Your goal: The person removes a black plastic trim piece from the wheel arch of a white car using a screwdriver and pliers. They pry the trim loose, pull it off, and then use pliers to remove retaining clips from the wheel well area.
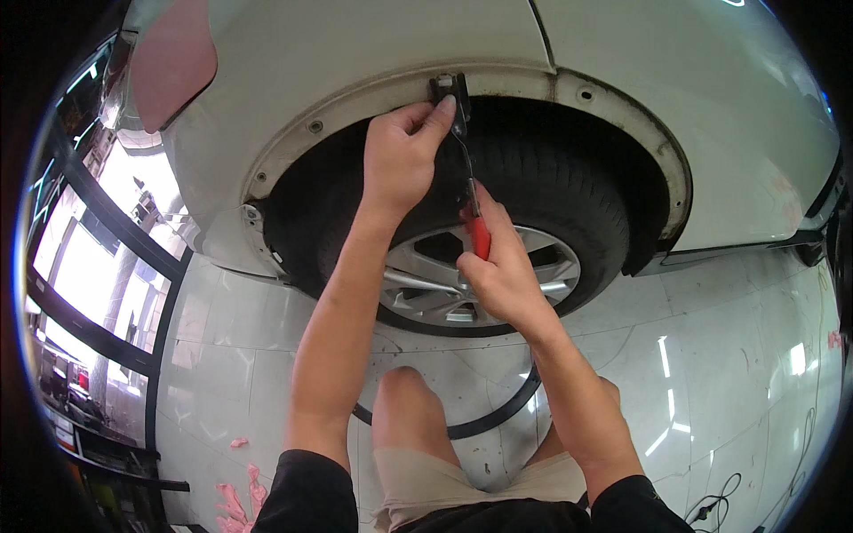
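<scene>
A white car's wheel arch (355, 96) with a bare, dirty lip curves over a black tire (569, 191) and silver rim. At the top of the lip sits a small black bracket (451, 87), which my left hand (400, 160) pinches between thumb and fingers. My right hand (505, 266) is wrapped round the red handle (481, 238) of a tool with a thin metal shaft. That shaft runs up past my left thumb to the bracket; its tip is hidden there, so its exact kind cannot be told.
A black curved strip (480, 428) lies on the glossy tiled floor (693, 355) between my legs and the wheel. Pink scraps (235, 506) lie at lower left, and a dark cable (715, 505) at lower right. Dark-framed glass (107, 258) stands on the left.
</scene>
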The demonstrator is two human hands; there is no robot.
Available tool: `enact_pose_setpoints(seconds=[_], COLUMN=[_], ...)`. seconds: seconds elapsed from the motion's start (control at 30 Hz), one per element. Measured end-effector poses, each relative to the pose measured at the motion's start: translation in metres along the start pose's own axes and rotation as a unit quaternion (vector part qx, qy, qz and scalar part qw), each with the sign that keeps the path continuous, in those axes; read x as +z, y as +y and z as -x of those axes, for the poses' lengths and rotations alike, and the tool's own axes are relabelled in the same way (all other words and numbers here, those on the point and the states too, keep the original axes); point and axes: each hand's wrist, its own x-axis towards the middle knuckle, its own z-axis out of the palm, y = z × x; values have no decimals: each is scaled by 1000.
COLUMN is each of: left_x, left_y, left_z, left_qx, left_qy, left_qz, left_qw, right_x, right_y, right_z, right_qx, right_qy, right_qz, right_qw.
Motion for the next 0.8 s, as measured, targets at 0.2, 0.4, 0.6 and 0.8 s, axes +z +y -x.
enact_pose_setpoints(seconds=[0.2,0.4,0.6,0.8], left_x=[-8,-16,-19,-17], left_y=[3,3,9,12], left_z=[-4,-6,-2,5], left_qx=[-32,-13,-6,-28], left_qy=[-26,-44,-32,-14], left_qz=[-28,-41,-21,-50], left_qw=[999,998,999,998], right_x=[6,15,21,38], right_y=[-3,-8,-27,-16], right_z=[-4,1,4,8], right_qx=[-8,-7,21,30], right_qy=[18,40,40,60], right_qz=[15,16,50,-34], right_qw=[1000,999,998,997])
